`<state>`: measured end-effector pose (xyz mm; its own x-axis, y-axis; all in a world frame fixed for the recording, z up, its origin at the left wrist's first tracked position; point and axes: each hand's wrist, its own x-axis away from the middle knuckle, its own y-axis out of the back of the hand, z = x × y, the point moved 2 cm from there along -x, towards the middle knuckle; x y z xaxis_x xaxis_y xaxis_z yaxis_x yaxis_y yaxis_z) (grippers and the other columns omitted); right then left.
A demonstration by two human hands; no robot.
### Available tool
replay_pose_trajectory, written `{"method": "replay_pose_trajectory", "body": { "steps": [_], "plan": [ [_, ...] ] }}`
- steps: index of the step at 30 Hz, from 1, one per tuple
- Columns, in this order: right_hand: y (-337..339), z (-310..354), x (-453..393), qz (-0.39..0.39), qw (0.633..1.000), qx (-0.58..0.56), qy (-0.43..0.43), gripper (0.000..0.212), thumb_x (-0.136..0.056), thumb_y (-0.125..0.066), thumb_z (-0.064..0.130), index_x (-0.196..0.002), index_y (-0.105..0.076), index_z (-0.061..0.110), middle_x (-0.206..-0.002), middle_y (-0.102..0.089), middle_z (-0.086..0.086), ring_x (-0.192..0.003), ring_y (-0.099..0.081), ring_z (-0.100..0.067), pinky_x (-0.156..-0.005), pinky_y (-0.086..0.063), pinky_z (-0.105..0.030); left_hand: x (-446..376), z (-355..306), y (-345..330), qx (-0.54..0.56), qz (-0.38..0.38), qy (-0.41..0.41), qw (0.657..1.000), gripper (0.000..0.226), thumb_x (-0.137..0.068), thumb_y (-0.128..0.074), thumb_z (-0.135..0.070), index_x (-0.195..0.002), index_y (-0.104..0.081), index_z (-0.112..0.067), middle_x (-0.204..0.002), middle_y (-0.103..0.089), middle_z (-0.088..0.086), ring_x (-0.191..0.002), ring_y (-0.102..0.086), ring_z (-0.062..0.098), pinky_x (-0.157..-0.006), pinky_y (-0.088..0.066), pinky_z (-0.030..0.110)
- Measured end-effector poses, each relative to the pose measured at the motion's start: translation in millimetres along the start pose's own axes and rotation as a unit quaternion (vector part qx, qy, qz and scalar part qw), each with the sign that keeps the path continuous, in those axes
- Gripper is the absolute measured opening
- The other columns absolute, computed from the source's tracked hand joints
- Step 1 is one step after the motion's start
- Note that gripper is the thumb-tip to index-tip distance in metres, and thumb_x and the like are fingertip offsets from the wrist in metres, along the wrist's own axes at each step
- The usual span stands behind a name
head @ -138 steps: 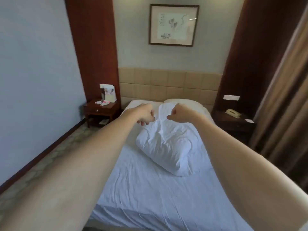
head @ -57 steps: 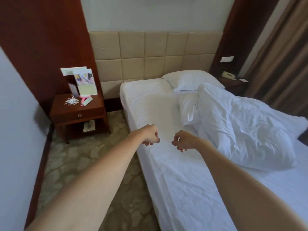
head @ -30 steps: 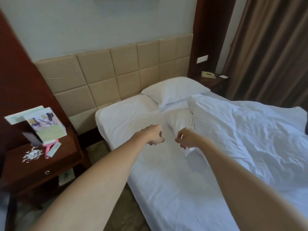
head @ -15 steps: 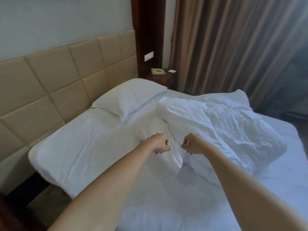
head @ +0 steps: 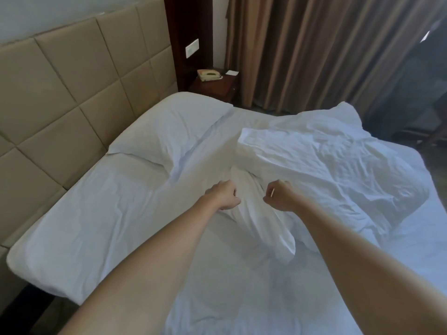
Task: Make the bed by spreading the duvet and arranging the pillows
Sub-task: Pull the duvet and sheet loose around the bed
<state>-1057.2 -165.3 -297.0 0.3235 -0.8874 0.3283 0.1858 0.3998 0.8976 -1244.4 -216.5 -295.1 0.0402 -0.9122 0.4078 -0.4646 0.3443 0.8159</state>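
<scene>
Two hands, both with curled fingers: my left hand [head: 226, 195] sits against a white pillow [head: 261, 221] and my right hand [head: 278, 195] hovers just beside it; whether either grips the cloth I cannot tell. This pillow lies mid-bed [head: 101, 213], partly under the one crumpled duvet [head: 338, 170], which is heaped on the far half. A second pillow [head: 169, 126] rests flat by the headboard [head: 72, 93]. One telephone [head: 209, 74] stands on one nightstand [head: 217, 87] beside the curtain [head: 314, 49].

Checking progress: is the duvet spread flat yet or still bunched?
Still bunched: the duvet lies crumpled in a heap on the bed's far half, bare sheet showing near the headboard.
</scene>
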Motion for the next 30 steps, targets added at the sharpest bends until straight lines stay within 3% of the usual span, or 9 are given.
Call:
{"method": "replay_pose_trajectory", "body": {
  "steps": [2, 9, 12, 16, 19, 22, 24, 26, 30],
  "plan": [
    [3.5, -8.6, -19.3, -0.008, 1.000, 0.002, -0.001, 0.013, -0.087, -0.066, 0.035, -0.088, -0.061, 0.022, -0.102, -0.065, -0.005, -0.098, -0.060, -0.025, -0.082, -0.051, -0.034, -21.6, -0.4, -2.6, -0.005, -0.014, -0.003, 1.000, 0.017, -0.082, -0.056, -0.027, -0.070, -0.049, -0.018, -0.086, -0.055, 0.005, -0.083, -0.058, 0.029, -0.069, -0.042, 0.031],
    [6.5, -44.7, -95.8, -0.053, 0.998, 0.037, -0.016, 0.061, -0.080, -0.072, 0.051, -0.129, -0.053, 0.019, -0.133, -0.045, -0.006, -0.122, -0.043, -0.028, -0.096, -0.044, -0.039, -91.9, -13.0, -13.8, 0.057, -0.084, 0.020, 0.995, 0.014, -0.084, -0.054, -0.028, -0.079, -0.052, -0.015, -0.092, -0.059, 0.005, -0.085, -0.058, 0.031, -0.067, -0.040, 0.032],
    [1.8, -54.8, -135.2, -0.016, 0.997, 0.066, -0.028, 0.085, -0.075, -0.075, 0.057, -0.145, -0.038, 0.025, -0.149, -0.029, -0.005, -0.136, -0.029, -0.030, -0.102, -0.041, -0.049, -124.7, -14.6, -18.5, 0.070, -0.064, 0.024, 0.995, 0.028, -0.087, -0.058, -0.036, -0.105, -0.048, -0.017, -0.110, -0.058, 0.004, -0.097, -0.057, 0.030, -0.075, -0.041, 0.034],
    [-7.6, -63.6, -174.9, 0.047, 0.993, 0.095, -0.060, 0.114, -0.069, -0.080, 0.057, -0.154, -0.005, 0.040, -0.162, 0.013, -0.002, -0.148, 0.012, -0.039, -0.107, -0.023, -0.071, -165.4, -18.0, -22.9, 0.084, -0.080, 0.023, 0.993, 0.059, -0.090, -0.059, -0.036, -0.136, -0.028, -0.018, -0.135, -0.043, 0.009, -0.120, -0.049, 0.033, -0.089, -0.042, 0.042],
    [-17.5, -78.5, -198.0, 0.035, 0.994, 0.082, -0.068, 0.129, -0.067, -0.083, 0.053, -0.151, 0.014, 0.045, -0.161, 0.021, -0.003, -0.147, 0.016, -0.041, -0.106, -0.017, -0.074, -196.1, -22.3, -31.0, 0.092, -0.064, 0.027, 0.993, 0.077, -0.086, -0.061, -0.039, -0.146, -0.014, -0.025, -0.138, -0.036, 0.012, -0.125, -0.042, 0.034, -0.093, -0.040, 0.045],
    [-29.8, -98.2, -215.1, -0.012, 0.994, 0.101, -0.051, 0.109, -0.075, -0.078, 0.048, -0.153, -0.002, 0.038, -0.159, -0.007, -0.001, -0.147, -0.006, -0.034, -0.107, -0.019, -0.069, -225.9, -28.8, -43.5, 0.115, -0.038, 0.004, 0.993, 0.095, -0.079, -0.068, -0.042, -0.148, -0.004, -0.032, -0.145, -0.031, 0.010, -0.130, -0.039, 0.034, -0.100, -0.040, 0.046],
    [-34.4, -111.1, -223.9, -0.058, 0.993, 0.092, -0.035, 0.062, -0.088, -0.068, 0.037, -0.143, -0.040, 0.029, -0.143, -0.043, -0.003, -0.134, -0.038, -0.028, -0.107, -0.028, -0.056, -242.4, -33.0, -54.6, 0.153, -0.011, -0.015, 0.988, 0.109, -0.075, -0.073, -0.045, -0.152, 0.003, -0.032, -0.155, -0.025, 0.007, -0.137, -0.034, 0.030, -0.107, -0.037, 0.047],
    [-36.0, -122.0, -227.5, -0.089, 0.994, 0.062, -0.028, 0.025, -0.097, -0.054, 0.027, -0.118, -0.065, 0.018, -0.118, -0.065, -0.011, -0.112, -0.058, -0.032, -0.094, -0.040, -0.041, -254.8, -36.4, -67.4, 0.185, -0.005, -0.016, 0.983, 0.117, -0.070, -0.077, -0.047, -0.151, 0.006, -0.035, -0.156, -0.025, 0.002, -0.139, -0.033, 0.027, -0.108, -0.038, 0.045],
    [-36.4, -137.7, -211.3, -0.141, 0.989, -0.027, -0.039, 0.025, -0.101, -0.042, 0.023, -0.103, -0.064, 0.012, -0.099, -0.068, -0.020, -0.095, -0.062, -0.040, -0.072, -0.041, -0.040, -265.8, -52.1, -80.2, 0.297, -0.097, 0.059, 0.948, 0.134, -0.058, -0.087, -0.051, -0.152, 0.008, -0.032, -0.154, -0.014, 0.004, -0.140, -0.027, 0.024, -0.109, -0.038, 0.041]
  ]
}}
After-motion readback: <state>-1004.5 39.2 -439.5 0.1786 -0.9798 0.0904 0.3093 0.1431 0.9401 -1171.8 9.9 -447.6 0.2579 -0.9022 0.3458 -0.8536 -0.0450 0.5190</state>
